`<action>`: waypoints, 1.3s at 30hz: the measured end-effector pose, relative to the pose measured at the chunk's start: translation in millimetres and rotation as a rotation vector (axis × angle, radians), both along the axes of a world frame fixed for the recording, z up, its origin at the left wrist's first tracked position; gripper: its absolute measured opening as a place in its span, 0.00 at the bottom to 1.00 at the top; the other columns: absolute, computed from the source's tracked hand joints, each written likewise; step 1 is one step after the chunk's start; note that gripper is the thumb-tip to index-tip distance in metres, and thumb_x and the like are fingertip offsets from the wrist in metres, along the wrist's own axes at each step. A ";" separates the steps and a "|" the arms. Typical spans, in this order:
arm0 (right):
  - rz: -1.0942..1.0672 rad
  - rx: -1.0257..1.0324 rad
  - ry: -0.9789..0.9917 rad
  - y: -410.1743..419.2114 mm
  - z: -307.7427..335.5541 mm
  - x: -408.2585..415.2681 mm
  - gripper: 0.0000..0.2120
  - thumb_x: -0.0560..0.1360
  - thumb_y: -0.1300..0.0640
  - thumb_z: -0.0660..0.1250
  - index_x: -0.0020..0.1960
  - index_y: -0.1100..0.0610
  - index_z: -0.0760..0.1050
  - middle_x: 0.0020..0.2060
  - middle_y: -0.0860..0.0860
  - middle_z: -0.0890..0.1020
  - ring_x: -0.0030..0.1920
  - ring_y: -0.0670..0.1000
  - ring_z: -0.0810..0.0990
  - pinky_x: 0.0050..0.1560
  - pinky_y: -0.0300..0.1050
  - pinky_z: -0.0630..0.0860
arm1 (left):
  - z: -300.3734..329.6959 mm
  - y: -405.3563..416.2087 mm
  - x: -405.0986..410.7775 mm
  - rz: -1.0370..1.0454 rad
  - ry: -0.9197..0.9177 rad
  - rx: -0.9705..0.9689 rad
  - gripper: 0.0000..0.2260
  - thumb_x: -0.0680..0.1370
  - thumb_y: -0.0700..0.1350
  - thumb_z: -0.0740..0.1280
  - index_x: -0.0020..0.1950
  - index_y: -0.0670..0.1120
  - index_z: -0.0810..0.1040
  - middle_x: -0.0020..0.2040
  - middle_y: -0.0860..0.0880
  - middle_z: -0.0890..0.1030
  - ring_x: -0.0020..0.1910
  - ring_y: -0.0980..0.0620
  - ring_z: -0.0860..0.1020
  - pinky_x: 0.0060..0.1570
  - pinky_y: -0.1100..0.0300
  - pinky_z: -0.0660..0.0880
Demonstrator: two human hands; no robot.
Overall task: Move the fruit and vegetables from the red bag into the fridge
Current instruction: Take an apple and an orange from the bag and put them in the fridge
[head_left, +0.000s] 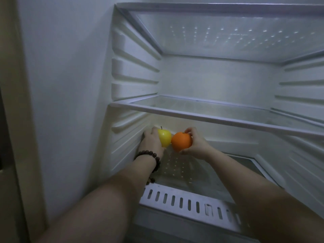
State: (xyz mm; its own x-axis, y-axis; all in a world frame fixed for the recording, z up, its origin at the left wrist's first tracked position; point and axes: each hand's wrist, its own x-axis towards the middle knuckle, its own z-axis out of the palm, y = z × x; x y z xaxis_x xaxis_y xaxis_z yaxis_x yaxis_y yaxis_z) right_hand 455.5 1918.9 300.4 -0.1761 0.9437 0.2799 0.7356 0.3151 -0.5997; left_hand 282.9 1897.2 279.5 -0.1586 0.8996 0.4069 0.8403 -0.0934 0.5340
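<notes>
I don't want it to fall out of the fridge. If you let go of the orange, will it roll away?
It might. The orange looks round and smooth, so it could roll on the flat glass shelf. The yellow apple close beside it may stop it going left. It probably feels firm: the right hand holds it with fingers on top, thumb below, and it shows no dent.

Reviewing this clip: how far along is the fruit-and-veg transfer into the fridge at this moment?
Nothing looks finished: no produce lies released on any fridge shelf in view. In hand: the left hand holds a yellow apple and the right hand grips an orange, both at the back left of the lowest compartment, touching each other. Left: releasing both. The red bag is out of view, so what remains in it cannot be told.
</notes>
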 end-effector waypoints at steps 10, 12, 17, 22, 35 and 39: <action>-0.050 0.013 0.038 0.4 1.1 4.4 0.30 0.68 0.53 0.75 0.64 0.49 0.62 0.62 0.55 0.68 0.54 0.54 0.71 0.44 0.44 0.73 | 5.8 12.7 0.3 0.005 -0.002 -0.010 0.25 0.75 0.45 0.68 0.69 0.46 0.64 0.60 0.44 0.74 0.57 0.44 0.74 0.55 0.49 0.74; -0.079 0.036 0.032 1.7 1.0 3.1 0.32 0.67 0.52 0.76 0.65 0.50 0.63 0.63 0.56 0.70 0.56 0.56 0.72 0.47 0.46 0.74 | 7.5 14.1 1.7 0.020 0.008 -0.026 0.22 0.76 0.43 0.66 0.68 0.46 0.64 0.59 0.44 0.75 0.56 0.44 0.75 0.54 0.49 0.75; -0.105 0.004 0.052 0.9 -1.9 2.3 0.35 0.66 0.51 0.76 0.67 0.51 0.61 0.65 0.57 0.69 0.60 0.58 0.72 0.51 0.49 0.74 | 7.4 10.6 4.5 0.042 -0.031 -0.042 0.31 0.75 0.42 0.69 0.73 0.45 0.58 0.63 0.43 0.73 0.59 0.44 0.74 0.55 0.49 0.74; -0.091 -0.002 0.082 -10.0 -3.2 -0.2 0.41 0.67 0.52 0.76 0.72 0.51 0.55 0.69 0.56 0.64 0.65 0.59 0.69 0.57 0.50 0.72 | 17.2 -5.3 5.4 0.046 -0.097 0.007 0.35 0.73 0.46 0.71 0.74 0.45 0.56 0.68 0.42 0.67 0.63 0.43 0.71 0.57 0.49 0.74; -0.249 0.158 -0.062 -119.3 2.1 -20.8 0.36 0.73 0.45 0.68 0.75 0.50 0.55 0.72 0.53 0.62 0.70 0.55 0.64 0.67 0.54 0.64 | 19.6 -104.3 0.1 -0.102 0.104 0.147 0.35 0.75 0.61 0.61 0.76 0.46 0.54 0.75 0.45 0.59 0.73 0.45 0.58 0.70 0.48 0.58; -0.312 0.327 -0.138 -174.2 -7.6 -30.6 0.32 0.73 0.46 0.66 0.72 0.55 0.61 0.70 0.56 0.66 0.71 0.57 0.63 0.70 0.54 0.62 | 10.1 -151.1 -5.2 -0.132 0.148 0.176 0.34 0.75 0.62 0.60 0.76 0.47 0.54 0.75 0.46 0.59 0.74 0.45 0.57 0.71 0.46 0.57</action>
State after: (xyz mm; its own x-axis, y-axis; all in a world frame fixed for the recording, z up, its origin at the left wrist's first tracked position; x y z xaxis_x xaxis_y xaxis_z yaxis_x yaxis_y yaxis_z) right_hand 424.9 1744.8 292.8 0.0457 0.8238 0.5651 0.8910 0.2222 -0.3960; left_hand 277.7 1746.1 289.7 0.0279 0.8220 0.5688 0.8824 -0.2876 0.3723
